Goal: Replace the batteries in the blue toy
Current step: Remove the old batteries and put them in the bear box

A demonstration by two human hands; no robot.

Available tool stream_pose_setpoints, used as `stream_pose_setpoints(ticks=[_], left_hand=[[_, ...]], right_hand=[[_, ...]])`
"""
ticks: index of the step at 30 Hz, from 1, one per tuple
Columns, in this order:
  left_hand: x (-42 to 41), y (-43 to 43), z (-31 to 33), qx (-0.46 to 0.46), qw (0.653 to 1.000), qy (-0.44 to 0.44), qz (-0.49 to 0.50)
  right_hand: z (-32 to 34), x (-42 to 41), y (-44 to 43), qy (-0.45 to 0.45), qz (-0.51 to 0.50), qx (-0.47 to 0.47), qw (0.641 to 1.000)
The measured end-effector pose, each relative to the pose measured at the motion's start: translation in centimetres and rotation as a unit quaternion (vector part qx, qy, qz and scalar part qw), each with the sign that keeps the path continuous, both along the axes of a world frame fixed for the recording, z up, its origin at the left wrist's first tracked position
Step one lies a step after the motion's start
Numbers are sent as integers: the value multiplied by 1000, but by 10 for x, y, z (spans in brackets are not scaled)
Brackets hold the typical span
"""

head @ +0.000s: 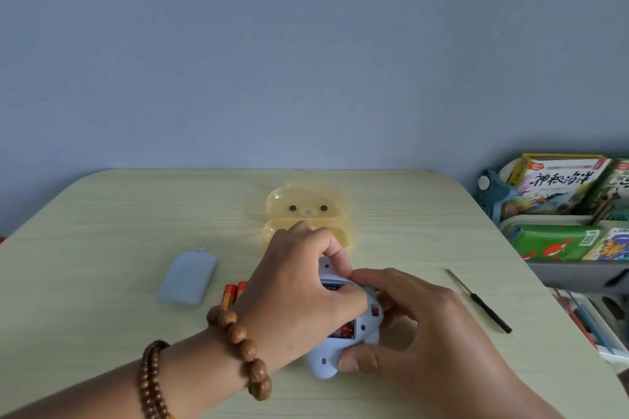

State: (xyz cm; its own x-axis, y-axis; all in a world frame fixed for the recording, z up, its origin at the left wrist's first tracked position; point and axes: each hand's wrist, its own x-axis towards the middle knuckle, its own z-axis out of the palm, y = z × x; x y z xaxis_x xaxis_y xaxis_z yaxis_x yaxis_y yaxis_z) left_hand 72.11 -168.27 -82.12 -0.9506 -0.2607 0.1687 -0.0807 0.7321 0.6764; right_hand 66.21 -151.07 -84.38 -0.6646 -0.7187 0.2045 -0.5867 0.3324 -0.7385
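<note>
The pale blue toy (323, 362) lies on its front on the table, its battery bay open with a red-labelled battery (345, 330) showing inside. My left hand (296, 286) lies over the toy's upper half, fingers curled onto it and pressing into the bay. My right hand (418, 320) grips the toy's right side, thumb on its lower edge, fingertips at the bay's top. The pale blue battery cover (187, 279) lies to the left. Two orange batteries (233, 292) lie beside my left wrist, partly hidden.
A translucent yellow bear-shaped box (308, 204) lies open behind the toy. A thin black-handled screwdriver (483, 303) lies to the right. Past the table's right edge stands a shelf with children's books (558, 187). A blue wall stands behind the table.
</note>
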Motion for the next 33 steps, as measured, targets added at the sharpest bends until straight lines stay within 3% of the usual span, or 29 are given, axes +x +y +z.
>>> stream_pose_setpoints(ticks=[11,16,20,29,33], left_hand=[[-2,0,5,30,999,12,-35],[4,-8,-4,-97,987,74,-104],[5,-24,-2,-134,973,89,-164],[-1,-31,6,-125,972,86,-182],[0,-26,10,-55,979,99,-168]], right_hand=[[-6,1,-1,-20,-21,-31,999],[-10,1,0,-42,-37,-53,997],[-10,1,0,-49,-37,-59,996],[-11,2,-1,-45,-41,-60,996],[-14,2,-1,-39,-47,-55,997]])
